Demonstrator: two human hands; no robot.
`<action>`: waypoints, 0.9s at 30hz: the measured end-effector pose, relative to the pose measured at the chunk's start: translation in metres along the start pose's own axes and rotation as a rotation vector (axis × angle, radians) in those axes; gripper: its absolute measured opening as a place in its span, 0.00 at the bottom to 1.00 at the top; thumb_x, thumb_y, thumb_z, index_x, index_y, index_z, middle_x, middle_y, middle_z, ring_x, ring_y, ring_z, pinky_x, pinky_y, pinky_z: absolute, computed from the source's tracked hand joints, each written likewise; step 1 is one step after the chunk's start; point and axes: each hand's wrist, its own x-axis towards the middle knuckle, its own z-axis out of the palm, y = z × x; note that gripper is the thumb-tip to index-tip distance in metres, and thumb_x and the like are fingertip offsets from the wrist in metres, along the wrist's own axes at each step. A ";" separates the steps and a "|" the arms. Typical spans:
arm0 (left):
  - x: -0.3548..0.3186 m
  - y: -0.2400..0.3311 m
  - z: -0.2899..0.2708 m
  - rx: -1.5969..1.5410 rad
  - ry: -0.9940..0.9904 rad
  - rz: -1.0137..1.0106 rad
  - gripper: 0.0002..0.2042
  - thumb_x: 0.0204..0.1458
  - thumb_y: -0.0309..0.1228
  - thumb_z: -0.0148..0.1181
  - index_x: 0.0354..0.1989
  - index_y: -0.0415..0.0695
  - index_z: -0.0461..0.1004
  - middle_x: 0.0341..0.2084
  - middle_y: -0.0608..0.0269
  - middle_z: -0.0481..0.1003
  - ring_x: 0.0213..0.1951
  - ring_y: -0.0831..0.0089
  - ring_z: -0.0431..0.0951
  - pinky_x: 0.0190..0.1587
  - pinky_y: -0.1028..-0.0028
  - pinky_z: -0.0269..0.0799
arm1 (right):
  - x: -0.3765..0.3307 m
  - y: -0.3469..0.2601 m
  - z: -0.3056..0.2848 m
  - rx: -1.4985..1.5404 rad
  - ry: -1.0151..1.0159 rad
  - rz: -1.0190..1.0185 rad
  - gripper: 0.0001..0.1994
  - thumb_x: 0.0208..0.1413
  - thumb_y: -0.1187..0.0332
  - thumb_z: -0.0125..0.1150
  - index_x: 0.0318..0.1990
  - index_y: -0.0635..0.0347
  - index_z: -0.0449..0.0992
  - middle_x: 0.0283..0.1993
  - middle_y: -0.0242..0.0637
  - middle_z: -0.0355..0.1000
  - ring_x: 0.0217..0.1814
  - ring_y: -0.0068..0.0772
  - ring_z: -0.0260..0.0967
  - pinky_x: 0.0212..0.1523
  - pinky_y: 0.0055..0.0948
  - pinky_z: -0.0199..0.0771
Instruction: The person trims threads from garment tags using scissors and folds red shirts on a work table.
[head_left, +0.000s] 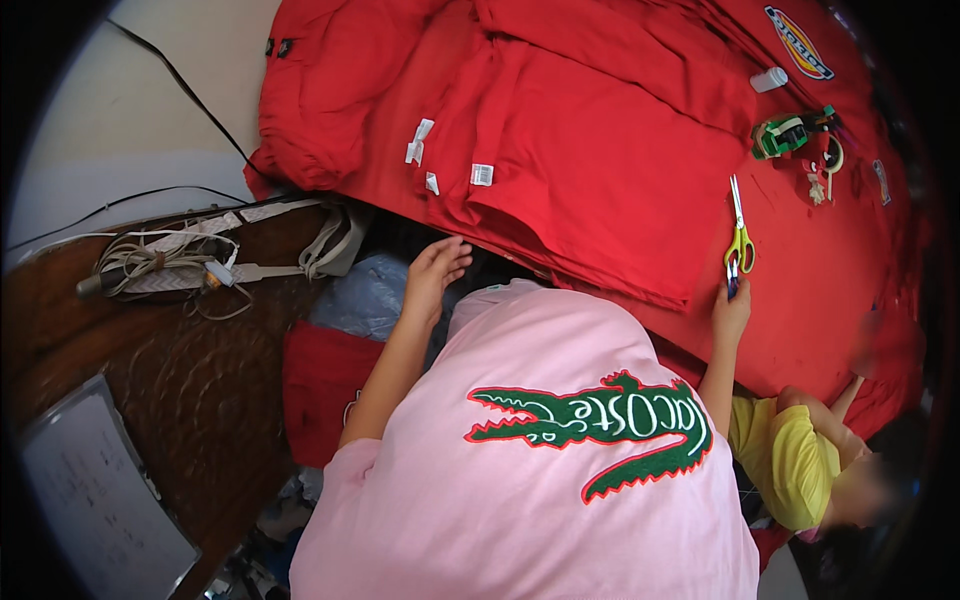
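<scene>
My left hand [438,272] is at the table's front edge, fingers stretched out and slightly curved, holding nothing. Red garments [610,170] lie spread just beyond it, with small white labels [482,175] on them. At the right, my right hand [735,310] is closed on a small blue-handled tool [733,286] with a metal end; its exact kind does not show. Directly beyond that tool lie scissors [741,250] with yellow handles, their blades pointing away from me. The red-covered table [790,290] is under them.
Toward the far right are a green tape dispenser [780,138], a tape roll [834,154] and a white bottle [768,80]. Coiled cables and straps [165,260] lie on brown wood at left. A person in yellow [785,460] is at lower right; a clear plastic bag [365,297] sits below.
</scene>
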 end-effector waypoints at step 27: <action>0.063 0.044 0.040 -0.263 -0.002 -0.128 0.17 0.58 0.38 0.68 0.52 0.49 0.76 0.47 0.65 0.79 0.49 0.67 0.77 0.59 0.64 0.72 | -0.004 -0.063 -0.022 0.162 0.076 0.026 0.10 0.59 0.67 0.66 0.45 0.61 0.78 0.39 0.41 0.75 0.40 0.43 0.76 0.39 0.40 0.76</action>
